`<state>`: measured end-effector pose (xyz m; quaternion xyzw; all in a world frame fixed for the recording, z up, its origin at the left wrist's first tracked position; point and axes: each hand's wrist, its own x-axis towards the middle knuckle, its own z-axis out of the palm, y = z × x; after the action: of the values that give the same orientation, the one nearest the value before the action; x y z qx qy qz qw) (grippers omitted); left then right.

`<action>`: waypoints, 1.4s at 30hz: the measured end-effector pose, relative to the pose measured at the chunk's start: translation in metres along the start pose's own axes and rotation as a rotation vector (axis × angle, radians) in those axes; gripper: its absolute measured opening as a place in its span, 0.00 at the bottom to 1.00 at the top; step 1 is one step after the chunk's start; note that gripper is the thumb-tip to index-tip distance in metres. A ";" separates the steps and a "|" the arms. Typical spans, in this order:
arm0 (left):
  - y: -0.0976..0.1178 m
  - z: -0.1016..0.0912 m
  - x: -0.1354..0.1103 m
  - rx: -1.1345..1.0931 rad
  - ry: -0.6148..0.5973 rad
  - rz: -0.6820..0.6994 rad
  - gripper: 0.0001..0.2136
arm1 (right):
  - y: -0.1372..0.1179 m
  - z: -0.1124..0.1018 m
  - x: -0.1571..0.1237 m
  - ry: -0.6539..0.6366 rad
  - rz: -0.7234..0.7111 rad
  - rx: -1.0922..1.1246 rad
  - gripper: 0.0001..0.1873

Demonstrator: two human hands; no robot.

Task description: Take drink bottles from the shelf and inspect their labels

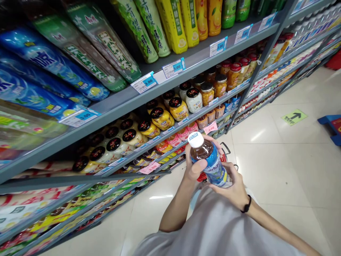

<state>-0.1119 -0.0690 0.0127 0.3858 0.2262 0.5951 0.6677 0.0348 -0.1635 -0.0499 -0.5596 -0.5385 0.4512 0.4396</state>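
I hold a drink bottle with a white cap, brown liquid and a blue label, tilted in front of my chest. My left hand wraps its upper part, thumb across the label. My right hand grips its lower end from below; a black band sits on that wrist. Behind the bottle a red basket with black handles shows only in part.
Grey shelves run along my left with price tags. Large blue, green and yellow bottles fill the top row; jars of fruit stand below. The tiled aisle floor has a green arrow sticker. A blue stand sits far right.
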 end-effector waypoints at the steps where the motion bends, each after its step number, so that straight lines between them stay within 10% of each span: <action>1: -0.002 0.000 0.000 -0.022 -0.029 0.016 0.28 | 0.000 -0.001 0.000 -0.005 -0.003 -0.005 0.37; 42: -0.015 0.005 -0.001 -0.121 -0.019 0.020 0.26 | 0.005 -0.006 -0.005 -0.075 0.098 0.131 0.36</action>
<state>-0.0988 -0.0711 0.0035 0.3527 0.1795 0.6107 0.6859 0.0422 -0.1690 -0.0535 -0.5381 -0.4960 0.5270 0.4320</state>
